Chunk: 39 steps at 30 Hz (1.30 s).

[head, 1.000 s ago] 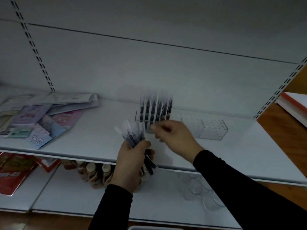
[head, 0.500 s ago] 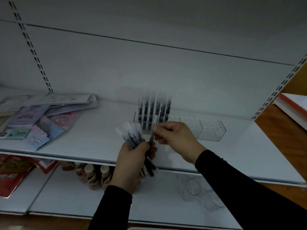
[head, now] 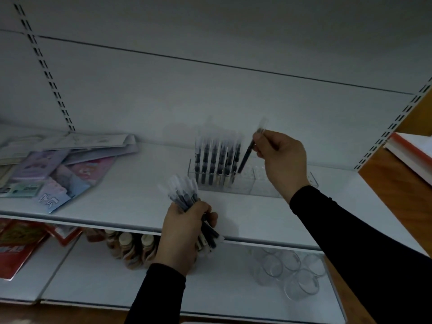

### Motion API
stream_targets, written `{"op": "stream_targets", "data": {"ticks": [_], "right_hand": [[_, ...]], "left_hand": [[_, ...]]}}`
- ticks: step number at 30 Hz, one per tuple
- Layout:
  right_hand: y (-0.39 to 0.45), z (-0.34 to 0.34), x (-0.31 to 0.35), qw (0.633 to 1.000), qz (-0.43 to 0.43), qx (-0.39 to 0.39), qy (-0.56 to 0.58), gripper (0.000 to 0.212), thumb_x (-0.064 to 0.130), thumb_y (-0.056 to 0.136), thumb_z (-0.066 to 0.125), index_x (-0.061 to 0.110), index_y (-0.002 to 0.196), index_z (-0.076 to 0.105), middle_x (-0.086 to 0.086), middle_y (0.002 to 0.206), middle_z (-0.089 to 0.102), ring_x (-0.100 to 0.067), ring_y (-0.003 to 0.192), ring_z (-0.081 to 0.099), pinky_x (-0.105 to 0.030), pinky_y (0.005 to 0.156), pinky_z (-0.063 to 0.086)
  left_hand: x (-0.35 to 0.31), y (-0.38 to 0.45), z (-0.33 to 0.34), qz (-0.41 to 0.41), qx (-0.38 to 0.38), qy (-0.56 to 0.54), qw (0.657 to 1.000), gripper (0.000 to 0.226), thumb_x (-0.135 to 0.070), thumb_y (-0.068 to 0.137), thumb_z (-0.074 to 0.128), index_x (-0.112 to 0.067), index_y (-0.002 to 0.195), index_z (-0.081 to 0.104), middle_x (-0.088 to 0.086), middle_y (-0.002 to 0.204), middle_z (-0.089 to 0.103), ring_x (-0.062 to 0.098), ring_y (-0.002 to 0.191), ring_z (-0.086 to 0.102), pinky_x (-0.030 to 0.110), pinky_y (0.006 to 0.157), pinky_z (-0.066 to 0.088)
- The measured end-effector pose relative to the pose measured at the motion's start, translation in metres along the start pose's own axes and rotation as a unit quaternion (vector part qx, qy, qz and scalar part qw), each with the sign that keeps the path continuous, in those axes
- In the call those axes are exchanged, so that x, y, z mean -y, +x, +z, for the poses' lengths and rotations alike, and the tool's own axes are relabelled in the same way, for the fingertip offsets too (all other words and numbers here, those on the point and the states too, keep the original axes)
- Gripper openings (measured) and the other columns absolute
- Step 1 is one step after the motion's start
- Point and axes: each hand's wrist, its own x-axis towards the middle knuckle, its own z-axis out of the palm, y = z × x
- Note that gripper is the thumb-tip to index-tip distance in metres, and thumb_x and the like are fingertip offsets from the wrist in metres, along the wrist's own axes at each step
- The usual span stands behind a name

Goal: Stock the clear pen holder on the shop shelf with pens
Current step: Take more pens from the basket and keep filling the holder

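Observation:
A clear pen holder (head: 261,183) stands on the white shelf (head: 131,197), against the back wall. Several dark pens with clear caps (head: 217,160) stand upright in its left end; the right end shows empty holes. My right hand (head: 281,157) pinches a single pen (head: 248,152), tilted, its tip just above the holder right of the standing pens. My left hand (head: 184,232) grips a bundle of pens (head: 184,195) in front of the shelf edge, caps fanned up and to the left.
Notebooks and stationery packs (head: 53,164) lie piled on the shelf's left side. On the lower shelf sit small bottles (head: 131,246), several clear cups (head: 289,270) and red packets (head: 16,242). A wooden surface with a red-edged book (head: 411,150) is at the right.
My right hand drew one pen out of the bundle and carried it up and to the right, over the holder. The left hand with the bundle stayed nearly still.

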Motion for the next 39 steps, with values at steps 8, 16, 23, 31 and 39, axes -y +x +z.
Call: {"op": "stream_targets", "data": {"ticks": [8, 16, 23, 31, 39], "right_hand": [[-0.004, 0.006, -0.003, 0.997, -0.029, 0.024, -0.061, 0.022, 0.028, 0.094, 0.062, 0.013, 0.104, 0.073, 0.012, 0.08, 0.068, -0.003, 0.077, 0.066, -0.013, 0.079, 0.052], [-0.015, 0.014, -0.018, 0.987, -0.041, 0.07, -0.142, 0.034, 0.025, 0.096, 0.058, -0.007, 0.092, 0.068, -0.022, 0.085, 0.071, -0.033, 0.081, 0.066, -0.042, 0.08, 0.054], [-0.014, 0.016, -0.018, 0.984, -0.035, 0.081, -0.156, 0.035, 0.025, 0.096, 0.056, -0.007, 0.088, 0.067, -0.022, 0.083, 0.069, -0.032, 0.081, 0.065, -0.04, 0.079, 0.052], [-0.017, 0.014, -0.023, 0.984, -0.007, 0.061, -0.168, 0.025, 0.031, 0.093, 0.061, 0.009, 0.098, 0.074, 0.002, 0.092, 0.072, -0.006, 0.08, 0.064, -0.003, 0.069, 0.043], [-0.046, 0.01, -0.016, 0.976, 0.055, 0.189, -0.095, 0.026, 0.045, 0.088, 0.063, 0.025, 0.073, 0.069, 0.003, 0.073, 0.07, -0.012, 0.071, 0.066, -0.033, 0.073, 0.056]], "left_hand": [[0.0, 0.001, -0.004, 0.02, 0.012, 0.022, 0.999, 0.008, 0.003, 0.088, 0.056, -0.005, 0.084, 0.055, 0.014, 0.069, 0.055, 0.022, 0.057, 0.057, 0.032, 0.059, 0.049], [-0.002, 0.0, -0.005, 0.042, 0.032, 0.044, 0.998, 0.011, 0.006, 0.086, 0.057, -0.004, 0.087, 0.056, 0.013, 0.062, 0.056, 0.022, 0.053, 0.053, 0.032, 0.057, 0.046], [-0.001, 0.0, -0.006, 0.043, 0.046, 0.056, 0.996, 0.01, 0.003, 0.086, 0.061, -0.007, 0.089, 0.057, 0.011, 0.059, 0.056, 0.024, 0.056, 0.053, 0.038, 0.061, 0.046], [0.0, 0.001, -0.005, 0.038, 0.046, 0.052, 0.997, 0.01, 0.0, 0.087, 0.062, -0.005, 0.092, 0.056, 0.011, 0.059, 0.055, 0.022, 0.054, 0.053, 0.033, 0.058, 0.046], [0.001, -0.004, -0.001, 0.037, 0.069, 0.061, 0.995, 0.009, 0.002, 0.087, 0.059, -0.006, 0.091, 0.057, 0.01, 0.059, 0.058, 0.022, 0.056, 0.056, 0.033, 0.058, 0.048]]}}
